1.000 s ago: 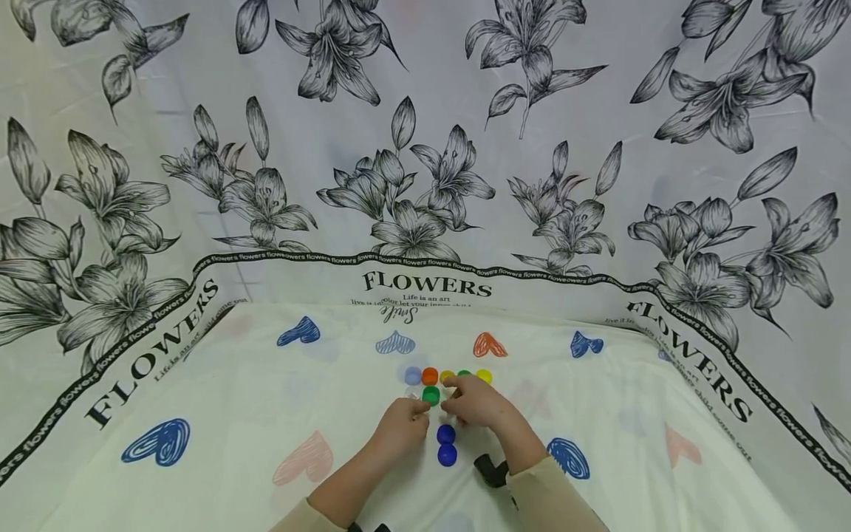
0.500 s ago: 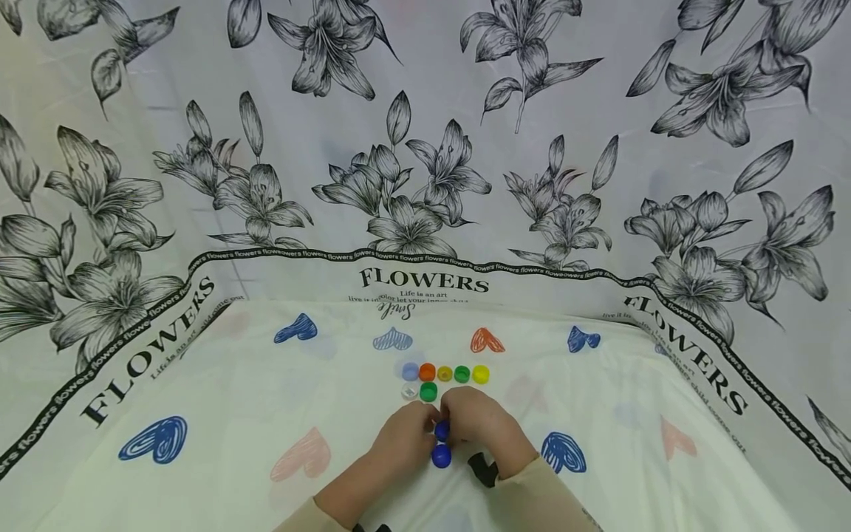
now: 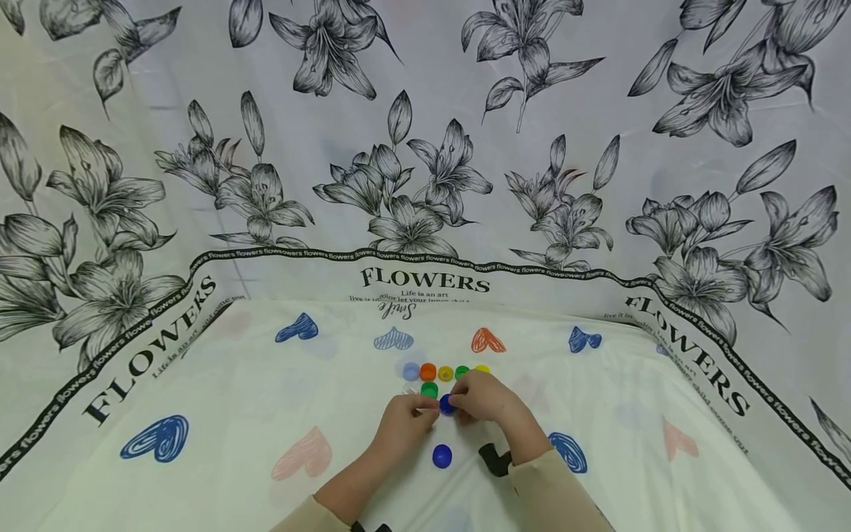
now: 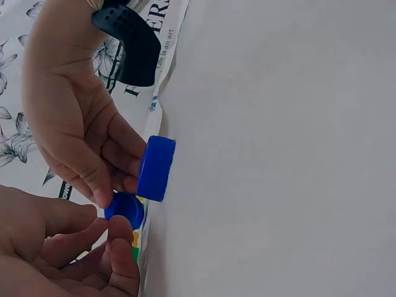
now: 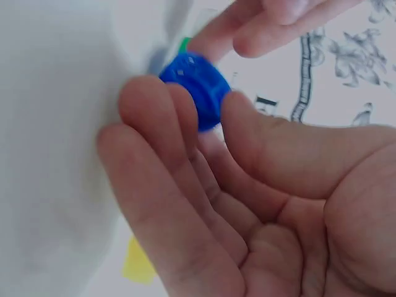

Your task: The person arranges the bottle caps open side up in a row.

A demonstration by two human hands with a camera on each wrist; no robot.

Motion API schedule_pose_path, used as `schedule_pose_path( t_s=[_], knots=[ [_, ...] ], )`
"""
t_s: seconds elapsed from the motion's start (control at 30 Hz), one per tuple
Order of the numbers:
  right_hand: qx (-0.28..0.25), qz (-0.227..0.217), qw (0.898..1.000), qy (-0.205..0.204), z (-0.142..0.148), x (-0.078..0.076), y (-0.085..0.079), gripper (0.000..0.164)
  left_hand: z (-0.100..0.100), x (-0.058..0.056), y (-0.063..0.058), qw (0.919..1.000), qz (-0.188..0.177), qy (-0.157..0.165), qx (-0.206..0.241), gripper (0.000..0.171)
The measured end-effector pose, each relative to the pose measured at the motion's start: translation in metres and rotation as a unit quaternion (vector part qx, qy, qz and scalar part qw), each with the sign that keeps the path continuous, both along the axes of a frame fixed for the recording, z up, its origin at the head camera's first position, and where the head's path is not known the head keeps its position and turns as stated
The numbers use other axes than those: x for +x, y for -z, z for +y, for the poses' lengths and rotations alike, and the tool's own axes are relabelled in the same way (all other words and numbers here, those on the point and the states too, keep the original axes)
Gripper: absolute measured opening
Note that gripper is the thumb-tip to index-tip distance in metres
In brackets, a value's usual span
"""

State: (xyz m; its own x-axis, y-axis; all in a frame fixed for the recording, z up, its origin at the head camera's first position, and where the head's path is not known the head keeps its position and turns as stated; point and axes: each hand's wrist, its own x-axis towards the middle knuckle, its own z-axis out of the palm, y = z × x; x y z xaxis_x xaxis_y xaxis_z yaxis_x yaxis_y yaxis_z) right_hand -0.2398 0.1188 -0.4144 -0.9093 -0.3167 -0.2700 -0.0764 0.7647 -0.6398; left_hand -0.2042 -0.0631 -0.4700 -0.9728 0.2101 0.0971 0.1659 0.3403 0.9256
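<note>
Thumb and fingers of my right hand (image 3: 488,397) pinch a blue bottle cap (image 3: 447,404), its hollow side showing in the right wrist view. My left hand (image 3: 404,425) comes in from the other side with loosely bent fingers, a fingertip right at the cap's edge. Just left of the held cap lies a green bottle cap (image 3: 429,389), with a clear cap (image 3: 408,389) partly hidden beside it. A second blue cap (image 3: 442,456) rests on the cloth nearer the person, between the wrists.
Behind the hands runs a row of caps: light blue (image 3: 411,371), orange (image 3: 428,372), yellow (image 3: 445,373), green (image 3: 462,371) and another yellow (image 3: 483,369) partly behind the right hand. A white heart-print cloth (image 3: 233,414) covers the table, with a flower-print curtain (image 3: 425,111) around it.
One of the two blue caps has left its place near the person; both hands were around it half a second ago. It is now farther forward, beside the green cap, in the right hand.
</note>
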Motion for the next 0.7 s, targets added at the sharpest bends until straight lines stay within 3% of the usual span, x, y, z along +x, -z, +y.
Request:
schedule_pose_path(
  t_s=[0.17,0.27,0.57,0.7],
  knots=[
    [-0.04,-0.025,0.997,0.064,-0.001,-0.004,0.01,0.015,0.001,0.001,0.0,0.9994,-0.026,0.023,0.007,0.02],
    [-0.047,-0.025,0.996,0.072,-0.002,-0.005,0.011,0.018,0.002,0.002,-0.001,0.9988,-0.034,0.034,-0.007,0.022],
    [-0.019,-0.007,0.999,0.05,0.0,-0.001,-0.005,0.03,0.001,0.002,-0.01,0.9952,-0.051,0.074,-0.039,0.029],
    [0.043,-0.018,0.999,-0.003,0.0,0.015,-0.014,0.02,-0.004,0.004,-0.021,0.9837,-0.069,0.108,-0.126,0.031]
  ],
)
